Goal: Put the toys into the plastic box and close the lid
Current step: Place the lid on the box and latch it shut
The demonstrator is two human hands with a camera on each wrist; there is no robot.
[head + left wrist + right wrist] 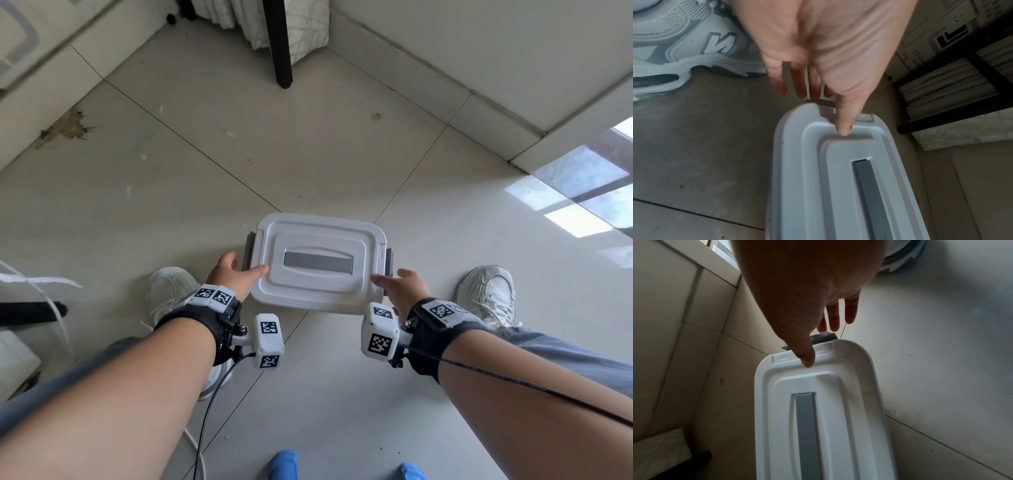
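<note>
The white plastic box stands on the tiled floor between my feet, with its lid (315,233) lying flat on top. A grey handle strip (318,263) sits sunk in the lid's middle. No toys show; the lid hides the inside. My left hand (233,270) is at the left end: its thumb (844,125) presses the lid (838,186), and its straight fingers reach down by the grey latch (826,103). My right hand (400,284) mirrors it at the right end, thumb (806,358) on the lid (851,402) and fingers hanging beside the grey latch (824,337).
My white shoes (171,291) (489,291) flank the box. A black furniture leg (279,44) and pale fabric stand ahead by the wall. A black bar and a white cord (58,308) lie to the left. Something blue (284,462) is at the bottom edge.
</note>
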